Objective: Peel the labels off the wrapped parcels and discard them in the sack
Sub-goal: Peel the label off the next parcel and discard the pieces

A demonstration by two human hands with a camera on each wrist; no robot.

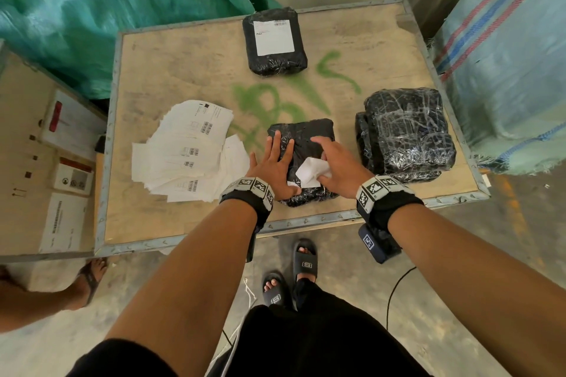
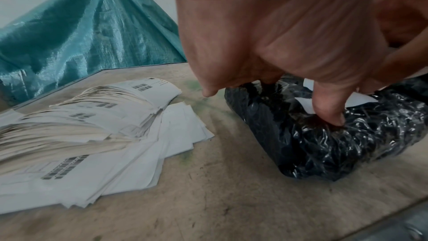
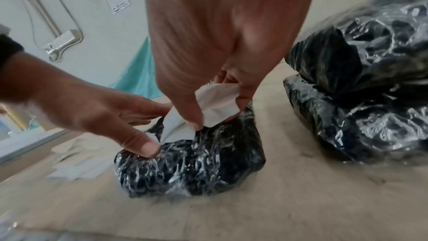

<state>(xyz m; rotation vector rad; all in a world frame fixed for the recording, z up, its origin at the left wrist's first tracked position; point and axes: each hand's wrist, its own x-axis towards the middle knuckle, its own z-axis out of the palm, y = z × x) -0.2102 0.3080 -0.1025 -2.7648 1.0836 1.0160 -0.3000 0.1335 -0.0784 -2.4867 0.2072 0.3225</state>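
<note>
A black film-wrapped parcel [image 1: 301, 144] [image 2: 324, 140] [image 3: 197, 160] lies near the front of the wooden table [image 1: 183, 70]. My left hand [image 1: 275, 159] [image 3: 104, 116] lies flat on it with straight fingers, its thumb [image 2: 329, 109] pressing the wrap. My right hand [image 1: 333, 162] [image 3: 220, 98] pinches a crumpled white label [image 1: 312, 173] [image 3: 217, 105] [image 2: 308, 103], partly lifted off the parcel top. A second parcel [image 1: 274, 40] with a white label [image 1: 274, 37] on it lies at the far side. At the right sit two stacked black parcels [image 1: 404, 131] [image 3: 361, 94] with no label showing.
A fanned pile of white barcode sheets [image 1: 190, 153] [image 2: 81, 131] lies left of the parcel. A green woven sack [image 1: 107, 9] [image 2: 88, 39] hangs behind the table's left corner; a blue-striped one [image 1: 505, 64] stands right. Another person's sandalled foot [image 1: 88, 278] is at the left.
</note>
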